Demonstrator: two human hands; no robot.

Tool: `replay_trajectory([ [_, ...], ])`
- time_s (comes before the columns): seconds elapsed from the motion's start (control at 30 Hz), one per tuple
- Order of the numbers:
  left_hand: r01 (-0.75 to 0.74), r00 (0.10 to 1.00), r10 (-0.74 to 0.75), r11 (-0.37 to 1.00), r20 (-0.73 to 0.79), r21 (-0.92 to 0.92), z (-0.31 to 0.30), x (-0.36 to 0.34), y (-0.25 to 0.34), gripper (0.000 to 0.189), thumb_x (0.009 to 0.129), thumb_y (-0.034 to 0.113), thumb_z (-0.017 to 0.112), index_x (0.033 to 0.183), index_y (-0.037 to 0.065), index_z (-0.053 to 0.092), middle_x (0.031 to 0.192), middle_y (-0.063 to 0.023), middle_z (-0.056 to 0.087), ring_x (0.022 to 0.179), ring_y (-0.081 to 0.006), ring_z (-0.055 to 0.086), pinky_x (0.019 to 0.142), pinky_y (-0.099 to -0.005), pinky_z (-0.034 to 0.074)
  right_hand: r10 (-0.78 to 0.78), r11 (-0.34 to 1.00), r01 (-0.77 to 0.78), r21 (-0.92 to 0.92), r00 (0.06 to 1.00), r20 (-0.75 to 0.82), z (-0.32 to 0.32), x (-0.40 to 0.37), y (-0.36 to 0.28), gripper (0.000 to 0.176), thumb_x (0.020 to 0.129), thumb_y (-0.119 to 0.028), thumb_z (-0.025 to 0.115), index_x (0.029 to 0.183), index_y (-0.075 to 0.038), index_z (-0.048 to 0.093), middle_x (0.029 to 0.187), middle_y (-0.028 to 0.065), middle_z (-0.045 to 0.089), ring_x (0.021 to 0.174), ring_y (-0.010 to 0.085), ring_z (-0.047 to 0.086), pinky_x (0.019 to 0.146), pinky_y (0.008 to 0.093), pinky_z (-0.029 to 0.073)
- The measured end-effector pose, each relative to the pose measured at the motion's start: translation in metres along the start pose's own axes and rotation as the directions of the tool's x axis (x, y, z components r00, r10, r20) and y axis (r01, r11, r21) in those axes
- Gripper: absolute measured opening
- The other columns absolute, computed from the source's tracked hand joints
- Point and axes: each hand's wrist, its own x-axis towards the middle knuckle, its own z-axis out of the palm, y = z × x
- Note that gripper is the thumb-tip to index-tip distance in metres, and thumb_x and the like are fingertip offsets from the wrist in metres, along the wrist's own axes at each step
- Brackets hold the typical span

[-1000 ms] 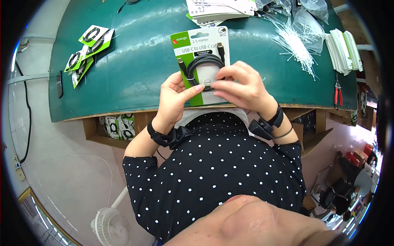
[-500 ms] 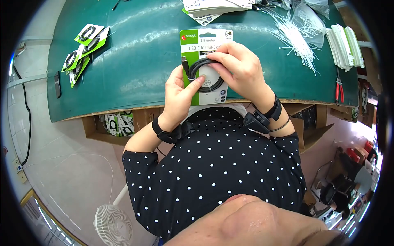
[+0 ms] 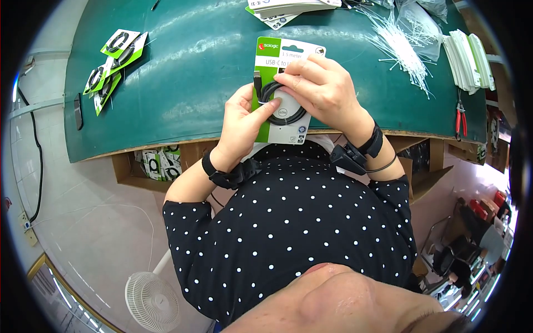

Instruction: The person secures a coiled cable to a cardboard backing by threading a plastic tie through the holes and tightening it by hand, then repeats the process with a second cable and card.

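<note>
A green and white cable card (image 3: 302, 134) is held upright, slightly tilted, at the table's front edge. Against its front lies a coiled black cable (image 3: 293, 119), its metal plug pointing up at the left. My left hand (image 3: 244, 119) grips the card's left edge, with the thumb pressed on the coil. My right hand (image 3: 325, 89) is closed on the upper part of the coil, fingers pinched together over the card's right side. What lies beneath the right fingertips is hidden.
Carded cables (image 3: 119, 53) lie on the green table (image 3: 183, 83) at left. White zip ties (image 3: 402, 50), blank-looking cards (image 3: 463, 61) and red-handled pliers (image 3: 461, 119) are at right. A card stack (image 3: 291, 6) sits at the back, boxes (image 3: 125, 176) below, a fan (image 3: 151, 299) at lower left.
The card and cable have shifted slightly right and tilted clockwise. My right fingers have moved a little left along the top of the coil.
</note>
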Motion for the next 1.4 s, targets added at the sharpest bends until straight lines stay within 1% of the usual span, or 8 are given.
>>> replay_trajectory([
  [0.23, 0.024, 0.999, -0.026, 0.999, -0.037, -0.048, -0.006, 0.0, -0.009, 0.024, 0.086, -0.001, 0.06, 0.11, -0.003, 0.056, 0.105, -0.0078, 0.063, 0.093, -0.0111, 0.06, 0.082, -0.0257, 0.049, -0.076, 0.996, 0.071, 0.048, 0.989, 0.125, 0.007, -0.004, 0.007, 0.019, 0.069, -0.007, 0.07, 0.088, -0.005, 0.066, 0.085, 0.0035, 0.058, 0.073, 0.0207, 0.057, 0.062, 0.0308, 0.048],
  [0.37, -0.04, 0.993, 0.025, 0.991, -0.117, -0.128, -0.013, 0.009, -0.001, 0.022, 0.086, -0.002, 0.059, 0.108, -0.002, 0.056, 0.104, -0.0088, 0.063, 0.092, -0.0122, 0.061, 0.081, -0.0268, 0.049, 0.055, 0.998, -0.044, 0.049, 0.964, -0.261, 0.014, -0.001, 0.01, 0.021, 0.074, -0.009, 0.071, 0.093, -0.003, 0.063, 0.086, 0.0043, 0.058, 0.074, 0.0181, 0.057, 0.061, 0.0283, 0.047],
  [0.47, -0.077, 0.99, 0.055, 0.982, -0.131, -0.173, -0.014, 0.011, 0.007, 0.022, 0.085, -0.002, 0.059, 0.107, -0.002, 0.056, 0.104, -0.0095, 0.064, 0.091, -0.0131, 0.061, 0.082, -0.0274, 0.049, 0.542, 0.822, -0.483, 0.302, 0.826, -0.155, 0.016, -0.008, -0.008, 0.034, 0.078, -0.011, 0.07, 0.107, -0.001, 0.055, 0.091, 0.007, 0.059, 0.078, 0.0152, 0.057, 0.06, 0.0251, 0.046],
  [0.6, -0.121, 0.982, 0.096, 0.981, -0.165, -0.15, -0.007, 0.014, 0.005, 0.022, 0.085, -0.003, 0.06, 0.107, -0.003, 0.056, 0.104, -0.0103, 0.064, 0.092, -0.0142, 0.062, 0.082, -0.0277, 0.05, 0.729, 0.534, -0.664, 0.524, 0.676, 0.113, 0.026, -0.008, -0.018, 0.048, 0.078, -0.011, 0.069, 0.118, 0.001, 0.045, 0.096, 0.0094, 0.059, 0.082, 0.0137, 0.056, 0.06, 0.0234, 0.045],
  [0.77, -0.107, 0.99, 0.091, 0.983, -0.104, -0.151, -0.011, 0.015, 0.005, 0.023, 0.084, -0.003, 0.06, 0.107, -0.003, 0.056, 0.103, -0.0103, 0.064, 0.092, -0.0144, 0.061, 0.083, -0.0275, 0.049, 0.715, 0.495, -0.708, 0.503, 0.662, 0.228, 0.022, -0.013, -0.015, 0.053, 0.079, -0.011, 0.067, 0.123, 0.002, 0.041, 0.101, 0.0113, 0.059, 0.083, 0.014, 0.057, 0.059, 0.0229, 0.045],
  [0.9, -0.121, 0.986, 0.1, 0.981, -0.136, -0.155, -0.011, 0.015, 0.003, 0.023, 0.085, -0.002, 0.06, 0.107, -0.004, 0.056, 0.103, -0.01, 0.064, 0.091, -0.0139, 0.061, 0.083, -0.0271, 0.049, 0.663, 0.67, -0.615, 0.416, 0.747, 0.035, 0.024, -0.012, -0.01, 0.047, 0.075, -0.017, 0.07, 0.116, -0.003, 0.05, 0.111, 0.014, 0.056, 0.088, 0.0209, 0.056, 0.068, 0.0288, 0.047],
  [1.0, -0.132, 0.984, 0.114, 0.983, -0.139, -0.128, -0.011, 0.015, 0.004, 0.023, 0.086, -0.001, 0.06, 0.108, -0.004, 0.056, 0.102, -0.0097, 0.064, 0.091, -0.0134, 0.061, 0.083, -0.0264, 0.049, 0.289, 0.957, -0.279, 0.076, 0.928, -0.237, 0.014, 0.001, 0.0, 0.036, 0.072, -0.018, 0.074, 0.104, -0.007, 0.061, 0.117, 0.0154, 0.053, 0.102, 0.027, 0.05, 0.08, 0.0357, 0.044],
  [1.4, -0.138, 0.976, 0.102, 0.973, -0.192, -0.183, -0.01, 0.015, -0.004, 0.02, 0.089, 0.008, 0.061, 0.106, -0.002, 0.06, 0.102, -0.0077, 0.065, 0.089, -0.0102, 0.06, 0.08, -0.0242, 0.048, 0.39, 0.913, -0.358, 0.194, 0.907, -0.161, 0.031, -0.006, 0.003, 0.018, 0.073, -0.02, 0.074, 0.088, -0.012, 0.069, 0.127, 0.0187, 0.047, 0.112, 0.0341, 0.044, 0.095, 0.0406, 0.035],
])
